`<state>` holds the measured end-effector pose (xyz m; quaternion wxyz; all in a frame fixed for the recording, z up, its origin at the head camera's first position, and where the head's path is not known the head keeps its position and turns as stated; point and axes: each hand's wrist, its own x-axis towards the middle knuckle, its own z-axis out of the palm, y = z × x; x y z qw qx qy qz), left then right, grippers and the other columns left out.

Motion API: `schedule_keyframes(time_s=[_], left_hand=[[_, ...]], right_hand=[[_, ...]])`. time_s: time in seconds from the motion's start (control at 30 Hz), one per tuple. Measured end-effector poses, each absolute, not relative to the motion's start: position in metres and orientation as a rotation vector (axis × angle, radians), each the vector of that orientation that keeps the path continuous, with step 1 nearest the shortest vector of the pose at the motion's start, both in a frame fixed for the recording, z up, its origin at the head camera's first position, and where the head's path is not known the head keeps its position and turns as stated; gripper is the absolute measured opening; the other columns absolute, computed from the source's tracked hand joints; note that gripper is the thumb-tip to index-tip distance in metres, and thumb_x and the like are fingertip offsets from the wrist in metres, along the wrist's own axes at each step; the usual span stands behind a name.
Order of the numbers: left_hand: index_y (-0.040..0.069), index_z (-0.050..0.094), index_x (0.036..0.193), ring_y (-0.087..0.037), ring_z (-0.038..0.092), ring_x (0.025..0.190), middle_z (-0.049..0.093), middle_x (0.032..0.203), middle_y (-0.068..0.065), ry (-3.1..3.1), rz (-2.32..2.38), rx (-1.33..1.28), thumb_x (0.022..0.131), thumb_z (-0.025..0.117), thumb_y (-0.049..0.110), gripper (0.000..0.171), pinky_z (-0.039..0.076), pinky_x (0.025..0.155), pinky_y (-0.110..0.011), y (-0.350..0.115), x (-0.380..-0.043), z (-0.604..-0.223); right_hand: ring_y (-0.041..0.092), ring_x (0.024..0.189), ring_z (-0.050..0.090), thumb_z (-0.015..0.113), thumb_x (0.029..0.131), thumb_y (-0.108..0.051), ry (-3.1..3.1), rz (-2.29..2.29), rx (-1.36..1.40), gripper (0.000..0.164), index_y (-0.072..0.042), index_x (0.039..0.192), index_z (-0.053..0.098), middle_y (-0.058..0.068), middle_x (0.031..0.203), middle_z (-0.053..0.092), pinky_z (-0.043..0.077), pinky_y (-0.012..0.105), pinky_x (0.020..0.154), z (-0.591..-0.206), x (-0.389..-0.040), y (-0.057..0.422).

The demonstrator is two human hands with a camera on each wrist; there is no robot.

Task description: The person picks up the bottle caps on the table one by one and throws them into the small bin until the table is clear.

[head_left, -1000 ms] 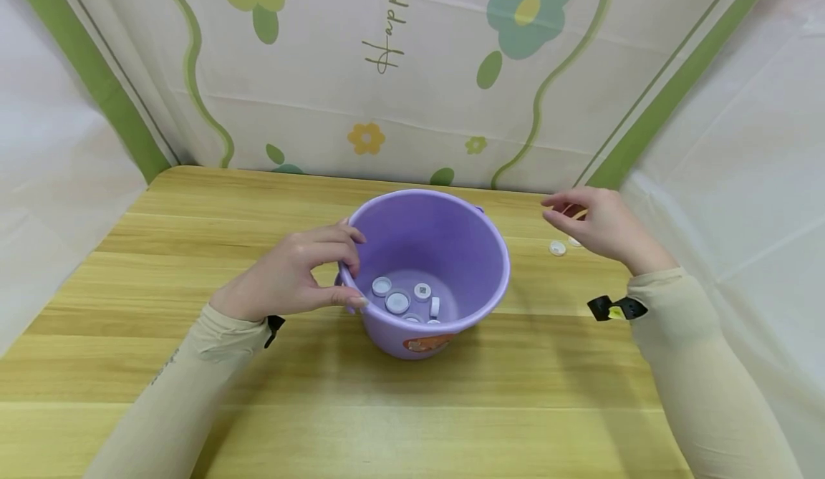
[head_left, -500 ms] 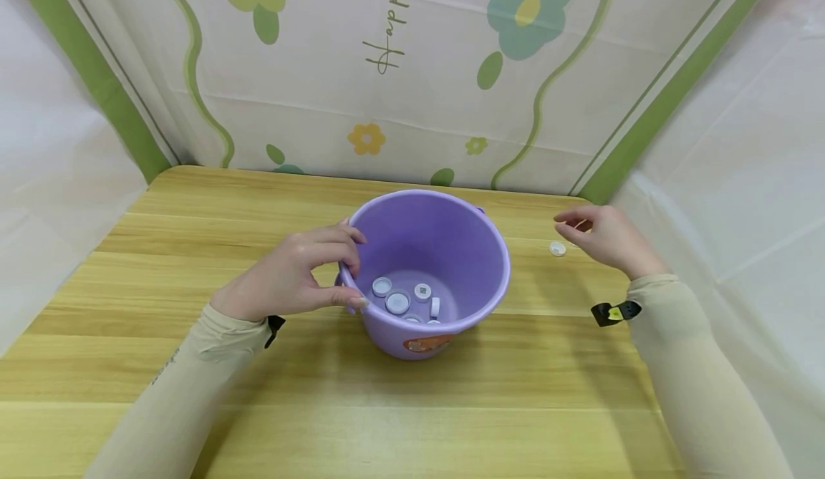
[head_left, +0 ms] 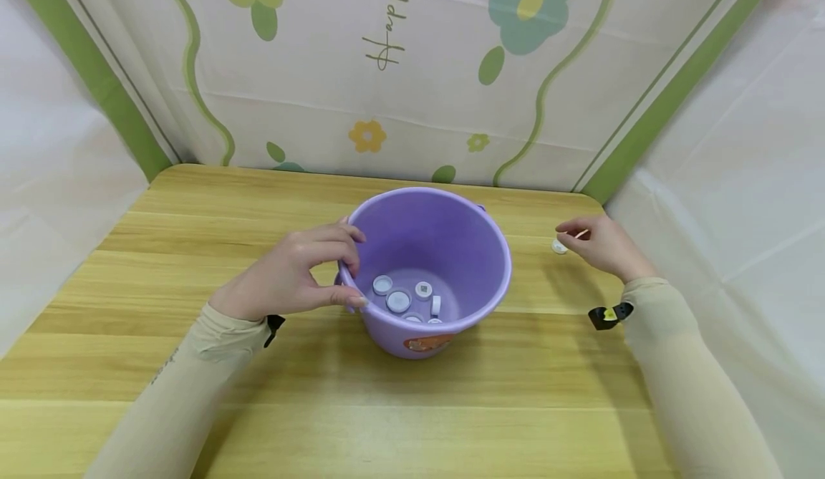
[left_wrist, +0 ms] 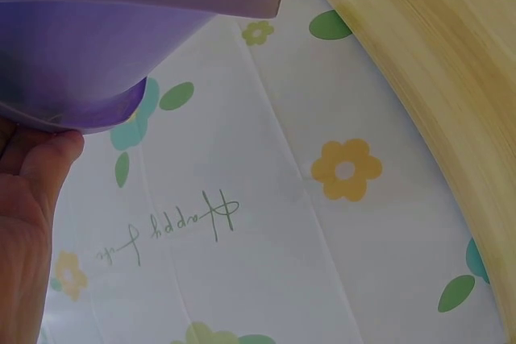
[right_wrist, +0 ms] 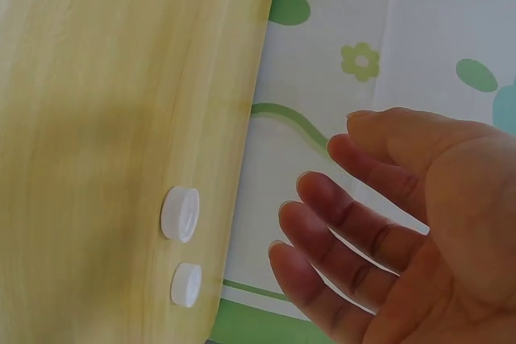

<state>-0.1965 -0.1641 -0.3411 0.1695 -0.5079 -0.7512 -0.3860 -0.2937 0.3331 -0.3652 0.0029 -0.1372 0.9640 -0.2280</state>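
Observation:
A purple bucket stands on the wooden table, with several white bottle caps lying on its floor. My left hand grips its left rim, thumb outside and fingers over the edge; the left wrist view shows the bucket wall close above the fingers. To the right of the bucket, my right hand hovers by a white cap. In the right wrist view, a larger cap and a smaller cap lie on the table, apart from the loosely bent, unoccupied fingers. In the head view the hand hides one of them.
The wooden table ends at the back against a white curtain printed with flowers. White sheeting rises close to the right arm. More sheeting hangs on the left.
My right hand has moved slightly right and down toward the table, now beside the nearer cap and over the farther one. The left hand and bucket have stayed in place.

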Motion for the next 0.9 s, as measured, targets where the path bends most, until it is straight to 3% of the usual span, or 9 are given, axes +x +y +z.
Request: schedule_keyframes(time_s=[0.17,0.57,0.9], left_hand=[[0.014,0.063,0.085,-0.023,0.058,0.113,0.062,0.095,0.006,-2.135,-1.100,-1.441,0.083,0.076,0.047,0.036,0.039,0.114,-0.048,-0.165,-0.196,-0.341],[0.013,0.064,0.086,-0.024,0.059,0.113,0.063,0.096,0.004,-2.146,-1.080,-1.433,0.083,0.075,0.048,0.037,0.039,0.114,-0.049,-0.164,-0.196,-0.341],[0.013,0.064,0.085,-0.024,0.059,0.114,0.063,0.095,0.002,-2.157,-1.072,-1.425,0.083,0.075,0.049,0.037,0.040,0.114,-0.048,-0.165,-0.195,-0.340]], right_hand=[[0.030,0.090,0.066,0.062,0.099,-0.027,3.017,-0.715,-0.445,0.031,-0.003,0.117,0.070,0.015,0.104,0.069,0.056,0.035,0.072,-0.371,-0.297,0.332],[0.037,0.101,0.064,0.061,0.099,-0.027,2.979,-0.639,-0.408,0.035,-0.002,0.123,0.066,0.017,0.111,0.067,0.055,0.050,0.085,-0.384,-0.304,0.331],[0.041,0.103,0.062,0.059,0.100,-0.024,2.932,-0.647,-0.409,0.036,0.000,0.126,0.063,0.022,0.114,0.064,0.053,0.054,0.090,-0.392,-0.304,0.330]])
